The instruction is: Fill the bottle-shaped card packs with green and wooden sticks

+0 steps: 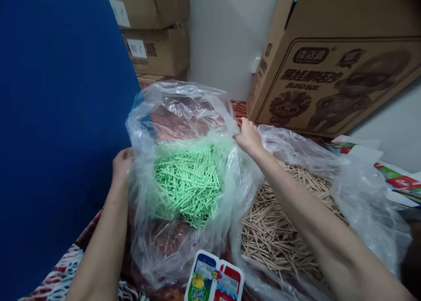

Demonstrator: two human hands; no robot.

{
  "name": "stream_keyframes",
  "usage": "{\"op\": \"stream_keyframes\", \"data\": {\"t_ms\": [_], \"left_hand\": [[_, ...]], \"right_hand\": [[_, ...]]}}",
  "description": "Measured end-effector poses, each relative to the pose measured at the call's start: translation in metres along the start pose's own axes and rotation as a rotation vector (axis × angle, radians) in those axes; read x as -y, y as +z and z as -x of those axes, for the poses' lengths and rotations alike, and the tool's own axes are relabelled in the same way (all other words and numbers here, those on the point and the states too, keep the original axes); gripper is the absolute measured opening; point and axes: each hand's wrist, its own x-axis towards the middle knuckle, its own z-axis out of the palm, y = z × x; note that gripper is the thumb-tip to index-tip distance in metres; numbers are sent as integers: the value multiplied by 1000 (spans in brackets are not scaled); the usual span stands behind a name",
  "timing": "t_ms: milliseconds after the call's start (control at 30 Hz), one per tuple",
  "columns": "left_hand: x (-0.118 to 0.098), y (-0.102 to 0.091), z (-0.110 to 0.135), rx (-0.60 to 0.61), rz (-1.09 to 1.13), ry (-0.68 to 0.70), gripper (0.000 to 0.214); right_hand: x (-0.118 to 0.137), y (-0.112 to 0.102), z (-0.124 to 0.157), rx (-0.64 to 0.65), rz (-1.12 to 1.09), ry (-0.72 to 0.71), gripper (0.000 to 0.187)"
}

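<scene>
A clear plastic bag (144, 231) stands in front of me with its mouth spread wide. Inside it lies a heap of thin light-green sticks (190, 178). At the bag's left rim, my left hand (122, 164) is closed on the plastic, its fingertips partly hidden. My right hand (247, 136) pinches the rim on the far right side. Beneath my right forearm is a second clear bag (362, 200), also open, full of thin brown sticks (272, 231).
A blue panel (59, 116) rises close on the left. Cardboard boxes (164, 51) are stacked behind, and a large printed carton (329, 81) leans at the back right. A two-part colourful pack (214, 278) lies in front. Printed cards (397, 178) lie at the right.
</scene>
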Motion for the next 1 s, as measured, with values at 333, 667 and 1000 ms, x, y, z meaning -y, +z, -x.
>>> {"op": "stream_keyframes", "data": {"t_ms": [333, 667, 1000], "left_hand": [[-82, 7, 114, 150, -432, 776, 34], [42, 32, 30, 373, -453, 280, 53], [50, -23, 123, 93, -298, 167, 67]], "right_hand": [[45, 36, 65, 14, 197, -565, 40], [-44, 78, 20, 134, 283, -246, 31], [15, 32, 126, -3, 123, -639, 37]]}}
